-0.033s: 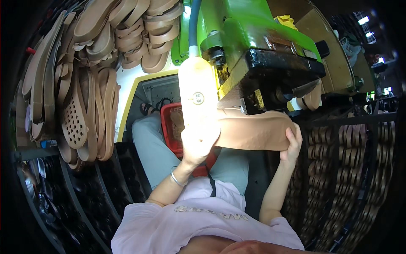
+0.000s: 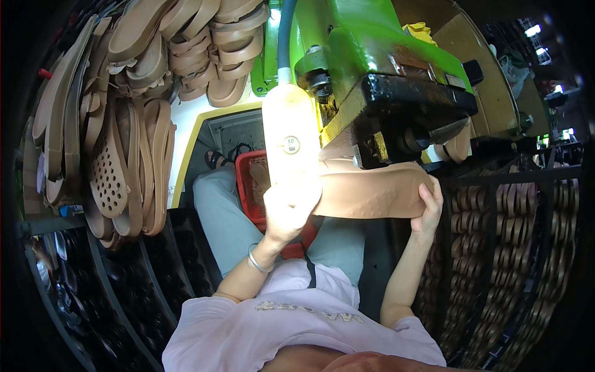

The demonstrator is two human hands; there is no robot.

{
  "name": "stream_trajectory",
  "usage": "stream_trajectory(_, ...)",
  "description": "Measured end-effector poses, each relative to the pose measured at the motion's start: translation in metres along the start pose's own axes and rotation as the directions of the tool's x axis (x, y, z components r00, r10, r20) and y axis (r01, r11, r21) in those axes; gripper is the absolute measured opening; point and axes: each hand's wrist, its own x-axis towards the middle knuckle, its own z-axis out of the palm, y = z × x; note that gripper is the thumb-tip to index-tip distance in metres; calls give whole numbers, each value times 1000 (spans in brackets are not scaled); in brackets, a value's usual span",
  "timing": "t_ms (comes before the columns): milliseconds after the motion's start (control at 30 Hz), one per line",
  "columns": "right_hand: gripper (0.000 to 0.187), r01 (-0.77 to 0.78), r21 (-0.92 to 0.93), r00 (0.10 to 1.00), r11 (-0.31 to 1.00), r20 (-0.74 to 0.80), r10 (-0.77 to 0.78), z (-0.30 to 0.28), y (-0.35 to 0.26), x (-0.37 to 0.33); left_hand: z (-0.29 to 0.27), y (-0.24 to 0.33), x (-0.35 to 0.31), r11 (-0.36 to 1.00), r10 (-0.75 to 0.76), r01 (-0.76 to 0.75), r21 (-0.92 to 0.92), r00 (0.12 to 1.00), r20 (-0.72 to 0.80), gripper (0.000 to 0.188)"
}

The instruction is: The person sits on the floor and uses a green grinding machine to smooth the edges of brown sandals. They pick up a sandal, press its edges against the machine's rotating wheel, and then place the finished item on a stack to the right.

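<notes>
Both my hands hold a tan foam shoe (image 2: 375, 193) sideways, just beneath the black head of a green machine (image 2: 421, 102). My left hand (image 2: 288, 214) is closed at the shoe's left end. A glowing white lamp (image 2: 290, 133) washes out and partly covers those fingers. Round the right end, my right hand (image 2: 429, 208) is closed with its fingertips bent over the edge. The machine head hides the shoe's upper edge, so the exact kind of shoe cannot be told.
Tan slippers (image 2: 232, 56) and perforated clogs (image 2: 110, 185) are piled at the left. Below the yellow-edged table opening (image 2: 186, 149), a red basket (image 2: 243, 192) stands between my legs. Racks of footwear (image 2: 496, 248) stand on both sides. A cardboard box (image 2: 486, 68) is behind the machine.
</notes>
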Motion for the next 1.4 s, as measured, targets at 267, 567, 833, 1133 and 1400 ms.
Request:
stream_trajectory(267,30,-134,46,978,990,170,125,46,-11,32,-33,30,4,997,-72,72,31,997,-2,21)
stream_trajectory(567,31,-221,35,934,975,296,201,85,-7,16,-84,42,-13,973,-231,231,0,970,-79,42)
stream_trajectory(833,34,-180,-27,937,983,299,180,117,-5,-1,-123,37,-52,940,-337,321,-116,925,-173,42)
stream_trajectory(1133,38,4,-109,906,994,421,43,157,-1,1,-136,29,-64,854,-511,495,162,735,446,50)
stream_trajectory(1400,54,234,-258,923,937,361,-131,165,24,-16,-31,25,29,956,-265,292,-19,892,366,27)
